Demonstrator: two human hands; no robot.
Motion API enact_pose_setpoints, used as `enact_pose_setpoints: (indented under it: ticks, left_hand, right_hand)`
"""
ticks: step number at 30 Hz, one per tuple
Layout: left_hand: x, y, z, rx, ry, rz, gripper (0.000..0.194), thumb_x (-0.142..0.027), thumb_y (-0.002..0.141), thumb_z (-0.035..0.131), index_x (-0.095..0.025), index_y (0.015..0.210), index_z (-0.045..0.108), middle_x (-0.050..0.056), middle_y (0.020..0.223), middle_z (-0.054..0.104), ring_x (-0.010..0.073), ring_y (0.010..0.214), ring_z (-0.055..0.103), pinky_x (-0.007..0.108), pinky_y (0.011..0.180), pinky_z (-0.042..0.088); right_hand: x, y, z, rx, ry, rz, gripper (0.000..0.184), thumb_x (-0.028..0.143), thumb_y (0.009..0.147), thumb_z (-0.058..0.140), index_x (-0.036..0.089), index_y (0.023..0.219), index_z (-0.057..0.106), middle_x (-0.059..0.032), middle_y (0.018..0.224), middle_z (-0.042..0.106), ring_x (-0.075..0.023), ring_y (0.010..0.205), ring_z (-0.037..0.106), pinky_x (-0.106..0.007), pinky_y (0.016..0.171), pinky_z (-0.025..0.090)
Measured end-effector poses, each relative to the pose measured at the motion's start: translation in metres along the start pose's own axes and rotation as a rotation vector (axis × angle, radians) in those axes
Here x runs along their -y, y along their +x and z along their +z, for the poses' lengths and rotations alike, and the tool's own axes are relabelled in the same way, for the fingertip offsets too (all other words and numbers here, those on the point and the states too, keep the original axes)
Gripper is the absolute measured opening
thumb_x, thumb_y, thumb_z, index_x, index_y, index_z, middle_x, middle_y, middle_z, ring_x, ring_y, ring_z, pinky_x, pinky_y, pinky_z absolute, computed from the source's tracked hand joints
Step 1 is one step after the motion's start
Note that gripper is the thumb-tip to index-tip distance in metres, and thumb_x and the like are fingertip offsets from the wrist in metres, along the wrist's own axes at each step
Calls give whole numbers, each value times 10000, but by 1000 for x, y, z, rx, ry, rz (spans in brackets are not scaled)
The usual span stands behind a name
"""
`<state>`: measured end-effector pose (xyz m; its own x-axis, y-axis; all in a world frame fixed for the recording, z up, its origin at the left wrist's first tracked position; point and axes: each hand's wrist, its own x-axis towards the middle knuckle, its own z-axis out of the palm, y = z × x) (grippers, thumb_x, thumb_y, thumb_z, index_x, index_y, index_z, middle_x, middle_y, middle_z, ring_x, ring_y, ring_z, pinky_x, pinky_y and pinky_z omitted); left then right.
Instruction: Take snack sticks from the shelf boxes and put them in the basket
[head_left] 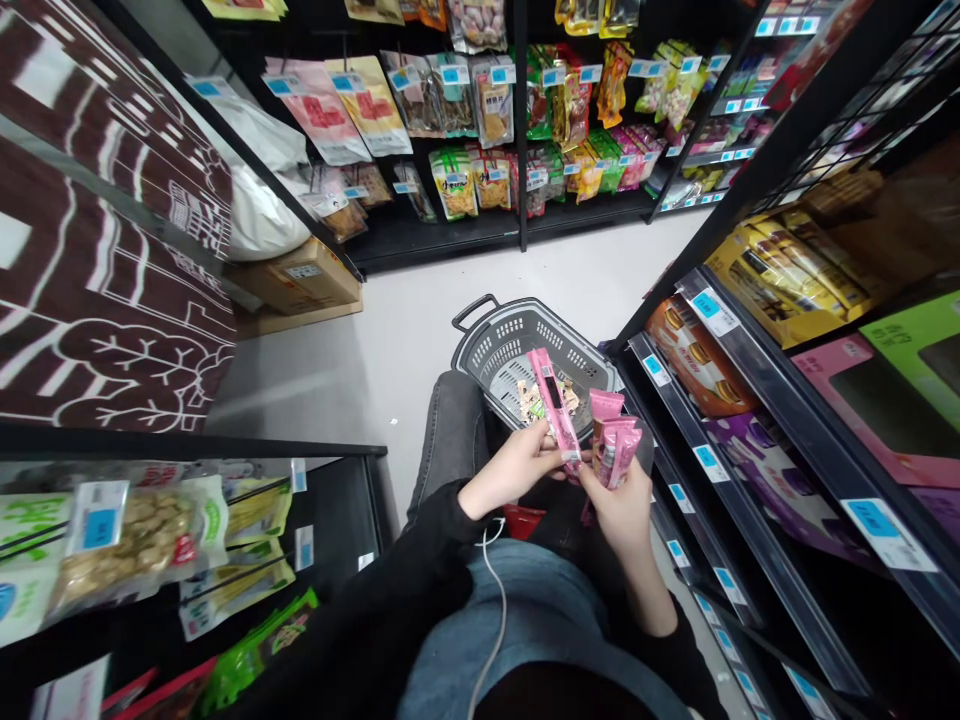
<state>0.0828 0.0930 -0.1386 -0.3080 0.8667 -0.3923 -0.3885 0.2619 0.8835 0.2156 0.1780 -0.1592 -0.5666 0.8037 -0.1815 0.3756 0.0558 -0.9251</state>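
My left hand (pixel 525 462) is closed on the lower end of one long, narrow pink snack packet (pixel 553 400), which tilts out over the basket. Several similar pink packets (pixel 615 440) are bunched in my right hand (pixel 622 500), fingers wrapped round them. The two hands nearly meet in front of my knees. Just beyond them, on the floor, stands a grey shopping basket (pixel 495 352) with slotted walls and a handle at its far left. Small light-coloured packets (pixel 531 402) lie on its bottom, partly hidden by the pink packet.
Close on my right runs a dark shelf (pixel 780 590) with price tags and boxed snacks. Hanging snack bags fill the far rack (pixel 523 200). At left are a cardboard box (pixel 300 278), a patterned brown panel (pixel 112 250) and another shelf (pixel 345 520). A white cable (pixel 499 600) crosses my lap.
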Motion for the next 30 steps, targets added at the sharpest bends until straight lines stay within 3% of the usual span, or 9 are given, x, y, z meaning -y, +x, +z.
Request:
enact_pose_setpoints:
  ticks: [6,11,15,18,21,23,25,27,30]
  left_hand:
    - [-1,-1,-13,77,161,14,456,-128,680,644,-109,1120,524,60,835,675,170,742,650,272,648,512]
    - [11,2,-10,-41,72,14,518,-25,569,650,-122,1062,523,37,896,652,159,773,630,301,736,510]
    - [29,1,5,-141,-99,-10,458,-57,639,615,-128,1078,509,31,942,636,155,881,604,336,892,458]
    - [40,-2,11,-140,-119,-31,515,-70,679,568,-130,1182,471,52,1017,631,183,970,581,378,955,417]
    - [44,-2,9,-182,-65,54,563,-7,616,554,-140,1160,510,48,1095,612,195,1087,520,361,1031,345]
    - [44,-1,7,-195,-68,47,518,12,594,528,-144,1087,557,27,1007,629,181,994,548,334,960,403]
    - [44,1,6,-190,-114,-30,428,2,596,502,-134,994,584,1,825,617,138,763,561,283,764,473]
    - [44,2,6,-197,-173,-94,356,-17,604,504,-127,933,584,-29,692,563,91,593,494,224,595,440]
    - [48,-1,5,-194,-252,-55,384,-55,617,578,-142,990,556,-37,713,565,72,593,490,186,556,413]
  right_hand:
    - [-8,-4,10,27,7,37,294,322,679,674,151,915,632,-73,815,717,-201,707,668,-303,678,525]
    - [-3,-11,15,18,-181,-82,225,291,708,627,184,906,630,-34,717,689,-172,602,623,-268,621,496]
    - [-4,-14,15,-25,-285,-195,195,303,739,591,195,898,625,-33,683,666,-175,592,607,-257,604,477]
    - [-6,-14,15,-12,-295,-201,171,312,754,572,196,873,613,-29,656,653,-173,570,596,-251,576,462]
    - [-7,-14,16,4,-285,-192,157,311,756,570,195,856,603,-19,638,643,-167,550,587,-242,549,444]
    - [-7,-14,18,13,-287,-189,150,312,752,576,196,844,597,-16,632,639,-169,554,591,-241,547,439]
    - [-7,-14,21,19,-299,-192,142,310,750,578,197,835,592,-18,635,641,-176,567,601,-245,560,443]
    - [-7,-15,24,14,-312,-200,141,304,752,574,195,837,598,-30,649,650,-185,585,611,-254,580,451]
    - [-9,-15,27,-9,-282,-160,171,319,749,585,187,854,613,-50,672,671,-197,595,623,-271,591,466]
